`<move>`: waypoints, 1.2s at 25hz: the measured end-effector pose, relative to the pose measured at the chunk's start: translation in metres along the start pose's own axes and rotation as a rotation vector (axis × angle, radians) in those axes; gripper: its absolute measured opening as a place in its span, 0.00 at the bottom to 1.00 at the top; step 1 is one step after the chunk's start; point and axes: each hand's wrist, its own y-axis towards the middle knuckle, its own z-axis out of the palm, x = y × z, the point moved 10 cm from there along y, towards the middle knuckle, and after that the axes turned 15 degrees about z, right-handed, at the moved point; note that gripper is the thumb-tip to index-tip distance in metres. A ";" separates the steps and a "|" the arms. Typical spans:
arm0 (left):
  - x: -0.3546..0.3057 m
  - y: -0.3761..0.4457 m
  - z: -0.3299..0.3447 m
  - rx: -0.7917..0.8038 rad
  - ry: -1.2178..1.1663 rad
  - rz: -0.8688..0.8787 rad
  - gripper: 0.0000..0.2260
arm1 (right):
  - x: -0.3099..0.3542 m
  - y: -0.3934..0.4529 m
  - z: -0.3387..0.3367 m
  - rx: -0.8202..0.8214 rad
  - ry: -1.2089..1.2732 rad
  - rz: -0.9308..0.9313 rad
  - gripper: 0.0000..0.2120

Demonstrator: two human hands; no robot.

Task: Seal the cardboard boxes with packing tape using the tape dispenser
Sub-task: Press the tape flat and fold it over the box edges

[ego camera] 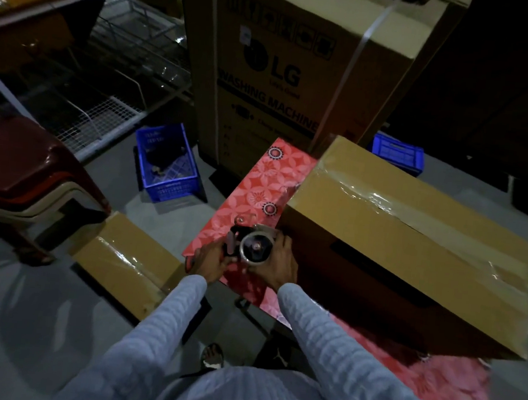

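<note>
A tape dispenser (250, 245) with a metal roll hub is held over the left part of a table with a red flowered cover (258, 180). My left hand (211, 262) grips its handle side. My right hand (278, 261) cups the roll side. Just right of my hands a large cardboard box (412, 244) lies on the table, with clear tape along its top seam and down its near left end. A smaller taped cardboard box (126, 261) sits on the floor to the left, below the table edge.
A tall washing machine carton (300, 62) stands behind the table. Blue plastic crates (167, 162) (397, 154) sit on the floor at either side of it. Stacked plastic chairs (18, 184) are at the left, wire racks behind them. My foot (212, 353) shows under the table edge.
</note>
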 end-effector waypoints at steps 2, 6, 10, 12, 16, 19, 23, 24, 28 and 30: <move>0.003 0.006 0.006 0.066 0.086 -0.015 0.21 | -0.015 0.012 0.017 0.080 -0.021 0.086 0.61; -0.006 0.011 0.011 0.087 0.188 -0.014 0.17 | -0.038 0.023 0.031 0.096 0.036 0.162 0.57; 0.000 0.012 0.023 0.128 0.208 -0.019 0.17 | -0.051 0.023 0.043 0.155 0.053 0.183 0.64; 0.006 0.010 0.028 0.167 0.167 -0.027 0.20 | -0.049 0.021 0.044 0.169 0.048 0.163 0.66; 0.004 0.015 0.012 0.048 0.098 -0.034 0.29 | -0.048 0.004 0.030 0.118 -0.053 0.109 0.59; -0.022 0.041 -0.013 -0.143 -0.168 0.063 0.25 | -0.026 -0.016 -0.011 -0.107 -0.006 -0.143 0.36; -0.075 0.070 -0.043 -0.274 -0.695 0.086 0.08 | 0.020 -0.045 -0.091 -0.632 0.048 -0.481 0.12; -0.091 0.075 -0.045 -0.241 -0.805 0.060 0.07 | 0.031 -0.047 -0.110 -0.718 0.064 -0.507 0.11; -0.132 0.089 -0.038 -0.107 -1.037 -0.058 0.15 | 0.046 0.004 -0.158 -0.595 0.245 -0.392 0.09; -0.133 0.089 -0.032 -0.097 -1.029 -0.106 0.13 | 0.039 0.034 -0.158 -0.439 0.332 -0.275 0.10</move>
